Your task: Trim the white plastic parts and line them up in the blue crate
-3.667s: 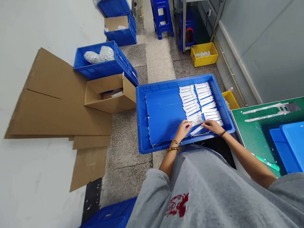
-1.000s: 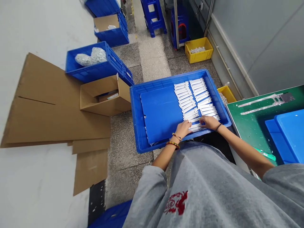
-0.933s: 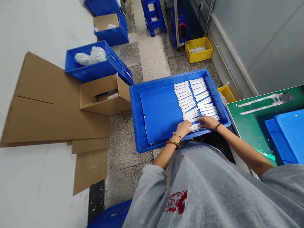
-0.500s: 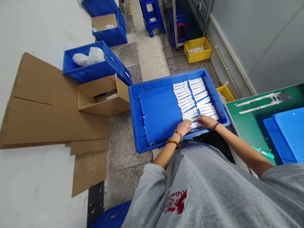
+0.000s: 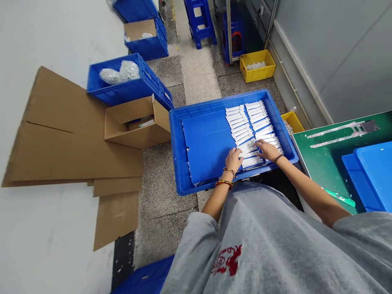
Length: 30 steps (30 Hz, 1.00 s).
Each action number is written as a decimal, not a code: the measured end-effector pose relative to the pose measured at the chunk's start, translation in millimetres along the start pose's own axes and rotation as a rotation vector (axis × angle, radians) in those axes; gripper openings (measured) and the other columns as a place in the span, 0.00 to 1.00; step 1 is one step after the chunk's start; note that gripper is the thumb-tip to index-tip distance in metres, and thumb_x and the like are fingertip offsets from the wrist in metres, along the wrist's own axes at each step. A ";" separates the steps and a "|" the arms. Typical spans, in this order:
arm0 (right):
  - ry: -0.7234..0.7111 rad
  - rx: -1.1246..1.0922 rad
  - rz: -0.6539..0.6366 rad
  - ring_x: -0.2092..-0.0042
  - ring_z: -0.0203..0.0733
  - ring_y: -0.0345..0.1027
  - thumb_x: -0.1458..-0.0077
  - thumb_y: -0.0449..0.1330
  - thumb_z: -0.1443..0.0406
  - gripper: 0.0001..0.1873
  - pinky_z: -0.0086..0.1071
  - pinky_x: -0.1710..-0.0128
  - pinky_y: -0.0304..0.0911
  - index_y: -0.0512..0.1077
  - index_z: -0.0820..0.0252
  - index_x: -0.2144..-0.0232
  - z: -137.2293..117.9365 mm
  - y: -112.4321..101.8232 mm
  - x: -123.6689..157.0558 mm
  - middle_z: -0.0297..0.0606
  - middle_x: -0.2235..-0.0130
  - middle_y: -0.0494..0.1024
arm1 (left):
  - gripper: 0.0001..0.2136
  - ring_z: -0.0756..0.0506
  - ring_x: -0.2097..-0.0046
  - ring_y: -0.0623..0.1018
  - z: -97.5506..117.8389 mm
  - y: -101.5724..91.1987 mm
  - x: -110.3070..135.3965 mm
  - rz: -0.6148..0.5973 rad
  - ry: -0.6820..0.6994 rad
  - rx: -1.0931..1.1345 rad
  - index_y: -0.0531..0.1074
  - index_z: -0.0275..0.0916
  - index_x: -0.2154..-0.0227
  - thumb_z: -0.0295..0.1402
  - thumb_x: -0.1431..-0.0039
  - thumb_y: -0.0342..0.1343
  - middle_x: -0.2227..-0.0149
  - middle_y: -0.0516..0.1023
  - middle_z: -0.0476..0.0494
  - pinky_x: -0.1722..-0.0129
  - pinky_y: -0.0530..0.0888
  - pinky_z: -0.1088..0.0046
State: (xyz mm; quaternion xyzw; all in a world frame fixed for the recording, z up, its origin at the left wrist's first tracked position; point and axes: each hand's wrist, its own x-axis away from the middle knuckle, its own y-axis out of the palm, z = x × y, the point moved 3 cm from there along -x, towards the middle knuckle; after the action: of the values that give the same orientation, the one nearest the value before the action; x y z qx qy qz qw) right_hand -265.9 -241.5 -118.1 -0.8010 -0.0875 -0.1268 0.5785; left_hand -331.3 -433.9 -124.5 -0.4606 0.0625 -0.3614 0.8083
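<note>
A large blue crate (image 5: 180, 155) sits in front of me, lined with a blue sheet (image 5: 208, 143). Two rows of flat white strips (image 5: 245, 122) lie on the sheet's right half. My left hand (image 5: 234, 158) rests on the near end of the left row, fingers curled over the strips. My right hand (image 5: 267, 149) lies on the near end of the right row, fingers spread and pressing on the strips. Whether either hand grips a strip is unclear.
An open cardboard box (image 5: 137, 124) and flat cardboard sheets (image 5: 67, 134) lie at the left. Blue bins (image 5: 125, 81) and blue stools (image 5: 200, 20) stand behind. Two yellow bins (image 5: 257, 65) sit near the wall. A green table (image 5: 330, 163) with blue trays (image 5: 373, 175) is at the right.
Both hands have slid a little farther up the rows of strips, away from the crate's near edge. The view shifted slightly.
</note>
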 end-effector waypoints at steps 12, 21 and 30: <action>0.001 0.048 0.045 0.55 0.45 0.71 0.40 0.61 0.63 0.17 0.32 0.65 0.64 0.72 0.54 0.47 3.4 0.7 -2.8 0.42 0.48 0.74 | 0.08 0.43 0.47 0.74 1.7 1.5 -2.8 0.030 0.043 0.020 0.72 0.41 0.57 0.28 0.37 0.54 0.51 0.72 0.41 0.47 0.74 0.66; -0.078 0.111 0.106 0.43 0.58 0.61 0.41 0.59 0.68 0.21 0.46 0.46 0.59 0.72 0.60 0.45 -0.7 -8.9 -42.0 0.51 0.44 0.73 | 0.12 0.41 0.43 0.71 -3.4 0.5 -5.0 0.070 0.045 0.020 0.71 0.40 0.52 0.28 0.37 0.51 0.46 0.72 0.38 0.41 0.71 0.64; -0.149 0.103 0.126 0.43 0.55 0.60 0.37 0.56 0.64 0.18 0.44 0.46 0.56 0.74 0.59 0.47 8.3 -19.6 -51.2 0.48 0.45 0.75 | 0.19 0.38 0.36 0.64 -5.2 -2.4 -3.8 0.077 -0.037 -0.024 0.65 0.39 0.43 0.31 0.37 0.50 0.34 0.62 0.36 0.36 0.64 0.60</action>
State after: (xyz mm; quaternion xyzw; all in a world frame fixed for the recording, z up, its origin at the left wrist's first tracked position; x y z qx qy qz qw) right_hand -319.4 -227.2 -118.4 -0.7812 -0.0864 -0.0255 0.6177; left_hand -337.6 -435.8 -126.4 -0.4741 0.0695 -0.3206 0.8171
